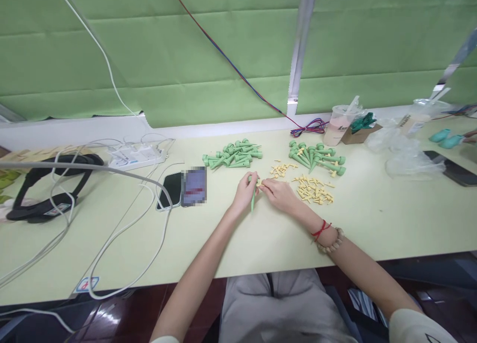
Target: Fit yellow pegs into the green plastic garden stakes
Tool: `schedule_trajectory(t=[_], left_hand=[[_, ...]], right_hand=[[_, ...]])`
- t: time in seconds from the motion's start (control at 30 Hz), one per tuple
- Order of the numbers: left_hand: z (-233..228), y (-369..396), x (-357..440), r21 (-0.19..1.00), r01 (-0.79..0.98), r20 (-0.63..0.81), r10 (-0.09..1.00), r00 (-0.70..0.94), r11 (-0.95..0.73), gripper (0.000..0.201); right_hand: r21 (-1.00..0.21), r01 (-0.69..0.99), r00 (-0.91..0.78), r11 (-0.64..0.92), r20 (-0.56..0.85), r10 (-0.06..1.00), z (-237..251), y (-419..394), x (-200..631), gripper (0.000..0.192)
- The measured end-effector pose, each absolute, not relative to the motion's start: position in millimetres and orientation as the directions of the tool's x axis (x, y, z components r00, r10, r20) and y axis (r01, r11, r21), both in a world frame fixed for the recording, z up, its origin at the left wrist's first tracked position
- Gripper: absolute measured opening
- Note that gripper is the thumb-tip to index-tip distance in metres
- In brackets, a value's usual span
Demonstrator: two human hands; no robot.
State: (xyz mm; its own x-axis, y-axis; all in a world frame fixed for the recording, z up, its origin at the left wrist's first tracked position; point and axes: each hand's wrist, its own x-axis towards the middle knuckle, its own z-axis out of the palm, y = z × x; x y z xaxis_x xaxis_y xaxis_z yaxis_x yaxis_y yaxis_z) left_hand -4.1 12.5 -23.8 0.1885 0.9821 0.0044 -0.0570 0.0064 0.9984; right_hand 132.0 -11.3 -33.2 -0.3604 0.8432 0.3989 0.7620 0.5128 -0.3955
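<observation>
My left hand (244, 191) is closed around a green plastic spike (253, 202), its pointed end hanging down toward me. Close against it, my right hand (279, 194) pinches a small yellow plastic piece (260, 183) at the spike's upper part; whether the piece sits inside the spike is hidden by the fingers. Beyond my left hand lies a pile of green spikes (234, 156). Farther right is a second group of green spikes (313, 156), several with yellow pieces in them. Loose yellow pieces (316, 190) are heaped beside my right hand, with a smaller cluster (283, 169) behind it.
Two phones (170, 191) lie left, one blurred out. White cables (164, 228) loop past a power strip (137, 156) and a black strap (48, 204). At the back right are a drink cup (337, 127), a cardboard box (359, 135), plastic bags (410, 159) and another person's gloved fingers (449, 140).
</observation>
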Motion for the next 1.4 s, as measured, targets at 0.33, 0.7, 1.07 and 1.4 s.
schedule_trajectory(t=[0.33,0.7,1.07,1.4], left_hand=[[-13,9,-4,0.968,-0.089,-0.204,0.945,0.257,0.233,0.031],[-13,7,-5,0.961,-0.097,-0.222,0.931,0.288,0.259,0.034],[-19,8,1,0.985,-0.091,0.162,0.965,0.206,-0.146,0.032],[-20,11,-4,0.998,0.015,-0.061,0.957,0.284,0.059,0.045]], right_hand=[[-0.575,0.715,-0.199,0.397,0.377,0.905,-29,-12,129,0.025],[-0.303,0.824,-0.354,0.478,0.382,0.853,-29,-9,134,0.027],[-0.710,0.574,-0.201,0.409,0.362,0.910,-31,-14,121,0.050],[-0.408,0.700,-0.393,0.586,0.465,0.793,-25,-5,147,0.025]])
